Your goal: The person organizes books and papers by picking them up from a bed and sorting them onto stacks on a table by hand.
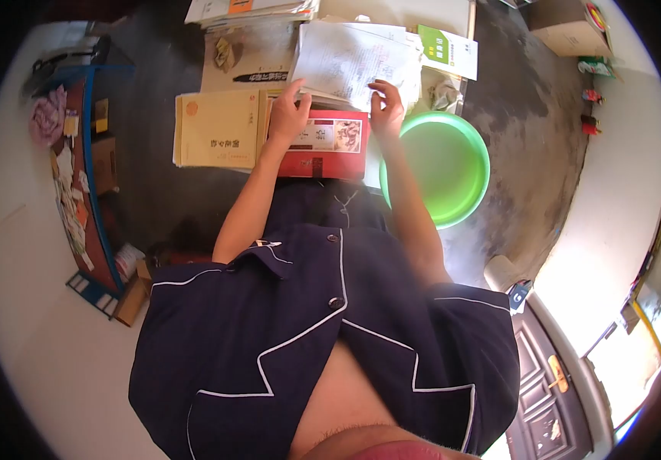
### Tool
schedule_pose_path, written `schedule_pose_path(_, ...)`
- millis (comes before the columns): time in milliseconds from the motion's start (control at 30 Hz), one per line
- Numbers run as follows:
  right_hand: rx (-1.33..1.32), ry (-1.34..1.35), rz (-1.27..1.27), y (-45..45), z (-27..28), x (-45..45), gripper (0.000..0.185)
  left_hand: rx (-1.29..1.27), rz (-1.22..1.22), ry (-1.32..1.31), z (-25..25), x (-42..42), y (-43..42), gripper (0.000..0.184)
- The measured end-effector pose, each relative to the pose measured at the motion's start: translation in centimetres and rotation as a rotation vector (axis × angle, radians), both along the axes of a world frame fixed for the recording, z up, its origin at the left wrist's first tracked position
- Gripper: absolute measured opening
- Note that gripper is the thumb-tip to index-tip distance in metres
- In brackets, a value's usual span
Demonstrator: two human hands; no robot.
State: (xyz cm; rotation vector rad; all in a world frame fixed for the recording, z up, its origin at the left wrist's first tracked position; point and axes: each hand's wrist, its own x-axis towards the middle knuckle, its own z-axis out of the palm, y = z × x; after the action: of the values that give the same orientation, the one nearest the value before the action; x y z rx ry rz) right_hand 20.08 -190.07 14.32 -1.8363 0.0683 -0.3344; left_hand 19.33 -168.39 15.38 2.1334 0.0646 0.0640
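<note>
A stack of printed papers [350, 61] lies at the near middle of the table, its top sheet covered in print and handwriting. My left hand [291, 115] is at the near left corner of the stack, with the forefinger on top and the thumb by the front edge. At the near right corner, the bent fingers of my right hand [386, 111] grip the stack's side. Below the papers, between my wrists, is a red book [323, 157] with a picture on its cover. Parts of the fingertips are hard to make out.
Yellow books [217, 130] lie left of the red one. A light green basin [442, 169] stands by my right forearm. Farther back are a black pen [261, 77], a green-and-white booklet [449, 52] and another paper pile [250, 9]. A cluttered shelf [89, 169] stands left.
</note>
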Motion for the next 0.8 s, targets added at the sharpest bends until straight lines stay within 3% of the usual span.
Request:
schedule_pose_path(100, 0.127, 0.122, 0.114, 4.1, 2.0, -1.9, 0.014, -0.163, 0.03, 0.023, 2.1, -2.9, 0.0, 0.031)
schedule_pose_path(167, 0.153, 0.234, 0.234, 6.4, 3.2, -3.2, 0.013, -0.121, 0.037, -0.015, 3.8, -4.7, 0.8, 0.028)
schedule_pose_path(233, 0.418, 0.298, 0.349, 9.4, 3.5, -4.7, 0.013, -0.138, -0.004, 0.092, 6.3, -6.5, 2.0, 0.025)
schedule_pose_path(367, 0.354, 0.401, 0.639, 13.1, 4.6, -8.0, 0.017, -0.284, 0.094, 0.14, 8.3, -10.3, 5.7, 0.024)
schedule_pose_path(533, 0.383, 0.506, 0.937, 18.9, 4.3, -11.3, 0.019, -0.289, 0.213, 0.066, 8.2, -15.9, 12.2, 0.026)
schedule_pose_path(733, 0.122, 0.533, 1.004, 27.5, 4.3, -16.5, 0.019, -0.342, 0.377, 0.064, 5.3, -23.7, 21.9, 0.025)
schedule_pose_path(800, 0.118, 0.559, 1.047, 30.5, 3.2, -18.2, 0.019, -0.367, 0.422, 0.191, 5.1, -27.2, 25.1, 0.026)
